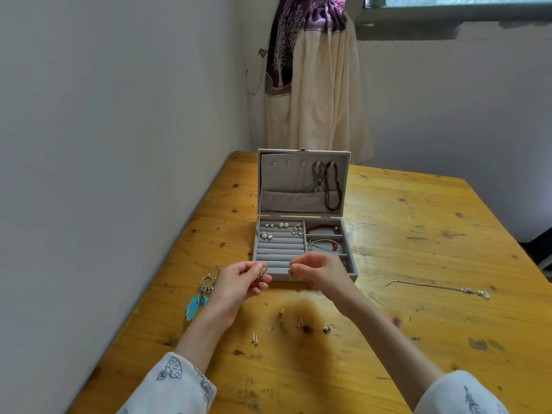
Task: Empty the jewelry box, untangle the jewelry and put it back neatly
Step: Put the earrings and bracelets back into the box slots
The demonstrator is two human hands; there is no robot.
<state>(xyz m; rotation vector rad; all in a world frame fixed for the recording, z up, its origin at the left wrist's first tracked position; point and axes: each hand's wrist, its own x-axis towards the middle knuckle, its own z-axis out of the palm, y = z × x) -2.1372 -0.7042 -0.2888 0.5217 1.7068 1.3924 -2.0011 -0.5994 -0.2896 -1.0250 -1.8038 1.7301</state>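
Observation:
The grey jewelry box [349, 271] stands open on the wooden table. Necklaces [331, 186] hang in its lid. Earrings [276, 230] sit in the padded rows and bracelets [324, 228] lie in the right compartments. Just in front of the box, my left hand [239, 282] pinches a small earring [260, 275]. My right hand [319, 268] pinches another small piece [291, 276], too small to tell apart. Several stud earrings [300, 322] lie on the table below my hands.
Blue feather earrings [200, 297] lie on the table left of my left hand. A silver chain with a pendant [442, 288] stretches out at the right. A wall runs along the table's left edge. A curtain [313, 85] hangs behind the box.

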